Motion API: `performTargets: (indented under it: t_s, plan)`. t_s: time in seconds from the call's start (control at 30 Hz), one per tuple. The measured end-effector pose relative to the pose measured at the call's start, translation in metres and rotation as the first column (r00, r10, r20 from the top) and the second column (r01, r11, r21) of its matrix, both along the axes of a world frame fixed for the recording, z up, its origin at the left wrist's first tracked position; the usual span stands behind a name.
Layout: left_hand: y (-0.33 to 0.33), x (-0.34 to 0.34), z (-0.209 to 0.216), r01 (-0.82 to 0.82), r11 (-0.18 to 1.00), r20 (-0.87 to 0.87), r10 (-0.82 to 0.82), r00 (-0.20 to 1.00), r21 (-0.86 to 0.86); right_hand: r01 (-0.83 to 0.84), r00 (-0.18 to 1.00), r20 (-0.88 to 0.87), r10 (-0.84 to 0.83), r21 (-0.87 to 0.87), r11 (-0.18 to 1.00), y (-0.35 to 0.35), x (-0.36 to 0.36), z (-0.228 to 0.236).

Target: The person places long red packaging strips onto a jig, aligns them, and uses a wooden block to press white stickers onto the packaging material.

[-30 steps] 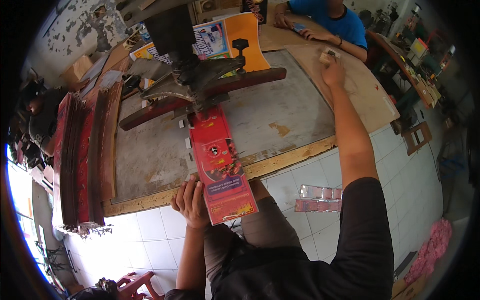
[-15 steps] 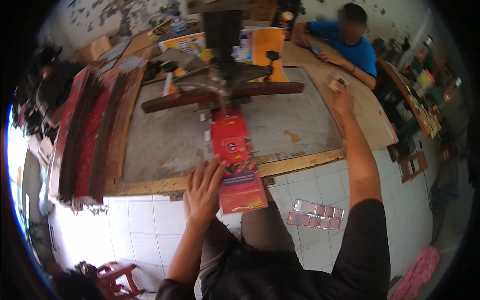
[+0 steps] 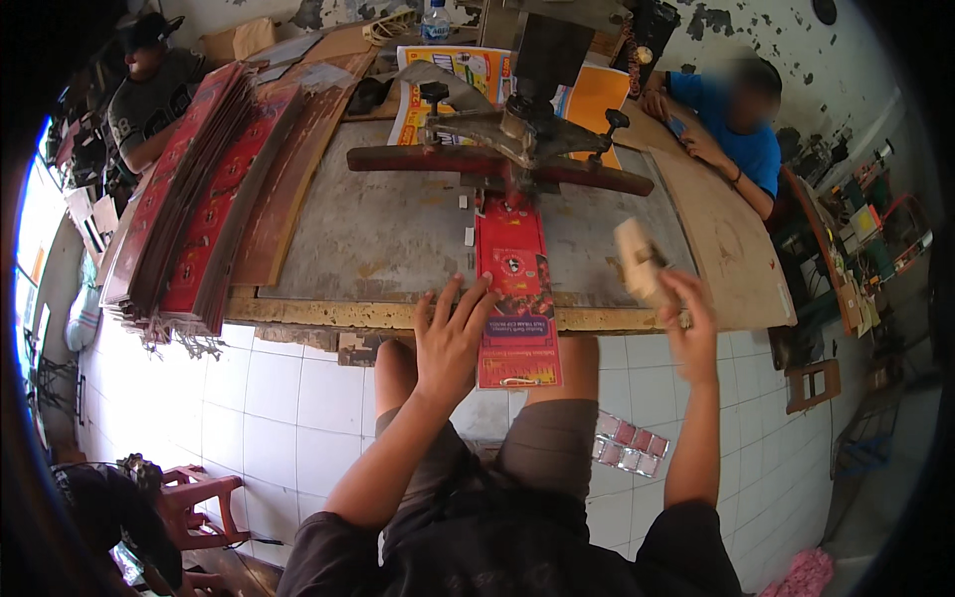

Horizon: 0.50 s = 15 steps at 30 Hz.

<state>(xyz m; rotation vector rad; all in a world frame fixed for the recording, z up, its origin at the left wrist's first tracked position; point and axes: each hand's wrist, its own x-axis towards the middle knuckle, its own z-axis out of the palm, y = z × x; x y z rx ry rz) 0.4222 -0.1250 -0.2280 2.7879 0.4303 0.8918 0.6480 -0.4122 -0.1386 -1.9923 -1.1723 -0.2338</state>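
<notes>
A long red and purple printed strip point(image 3: 515, 298) lies lengthwise over the front edge of the table. Its far end reaches under a dark metal press point(image 3: 522, 144) with a reddish crossbar. My left hand point(image 3: 450, 338) rests flat along the strip's left edge, fingers stretched out and fingertips touching it. Two small white pieces point(image 3: 469, 236) sit on the table left of the strip. Over the table's right front edge, my right hand point(image 3: 691, 318) is closed on a pale wooden block point(image 3: 639, 261), blurred by motion, so its exact kind is unclear.
Stacked red printed strips point(image 3: 211, 214) overhang the table's left side. Colourful printed sheets point(image 3: 453, 75) and a water bottle point(image 3: 435, 22) are behind the press. One person in blue point(image 3: 736, 129) sits at the far right, another point(image 3: 149, 85) at the far left. Silvery packs point(image 3: 630, 445) lie on the tiled floor.
My right hand has come from the board on the right toward me with the wooden block. My left hand stays at the strip's left edge. The whole view has shifted.
</notes>
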Motion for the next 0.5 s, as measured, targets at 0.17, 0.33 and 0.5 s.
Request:
performTargets:
  t_s: [0.17, 0.33, 0.5]
  plan:
    - [0.001, 0.002, -0.007, -0.002, 1.0, 0.036, 0.002, 0.999, -0.004, -0.356, 0.934, -0.039, 0.355, -0.013, 0.934, 0.051, -0.062, 0.004]
    - [0.002, 0.001, -0.006, -0.01, 1.0, 0.003, 0.01, 1.0, -0.008, -0.388, 0.921, -0.05, 0.386, -0.022, 0.921, 0.114, -0.065, -0.003]
    - [0.002, 0.002, -0.006, -0.01, 1.0, 0.013, 0.01, 1.0, -0.001, -0.343, 0.937, 0.048, 0.346, -0.064, 0.937, 0.166, -0.027, -0.021]
